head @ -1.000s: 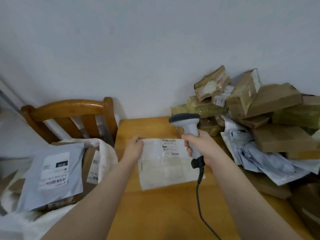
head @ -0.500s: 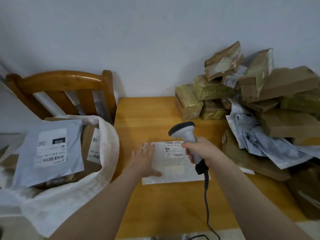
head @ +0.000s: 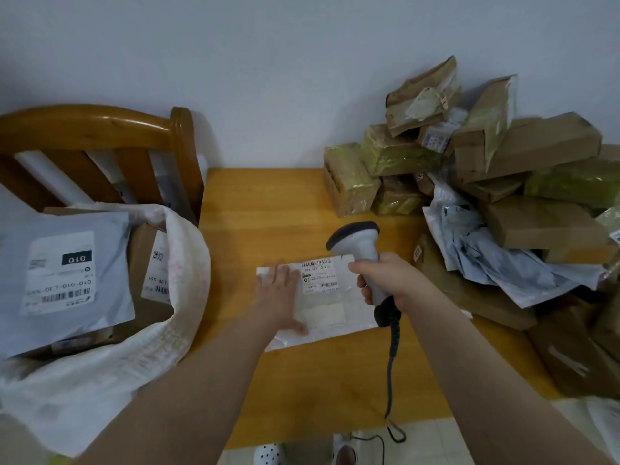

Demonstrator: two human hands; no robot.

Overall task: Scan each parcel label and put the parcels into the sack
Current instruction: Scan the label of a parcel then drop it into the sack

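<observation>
A flat white parcel (head: 330, 312) lies on the wooden table (head: 268, 203), its label (head: 320, 275) facing up. My left hand (head: 278, 297) presses flat on the parcel's left part, fingers straight. My right hand (head: 385, 280) grips the handle of a grey barcode scanner (head: 359, 246), whose head hangs just above the label's right edge. The scanner cable (head: 391, 370) trails down off the table's front. At the left, an open white sack (head: 167, 313) holds a grey mailer (head: 63, 273) and a brown box (head: 151, 263).
A pile of brown boxes (head: 543, 152) and crumpled grey mailers (head: 496, 256) fills the table's right side against the wall. A wooden chair (head: 100, 129) stands behind the sack. Bare tabletop shows between the parcel and the wall. Shoes and floor tiles show below the table's front edge.
The white parcel was held up in my left hand a second ago; it now lies flat on the table under my left palm. The scanner head has come down over the label.
</observation>
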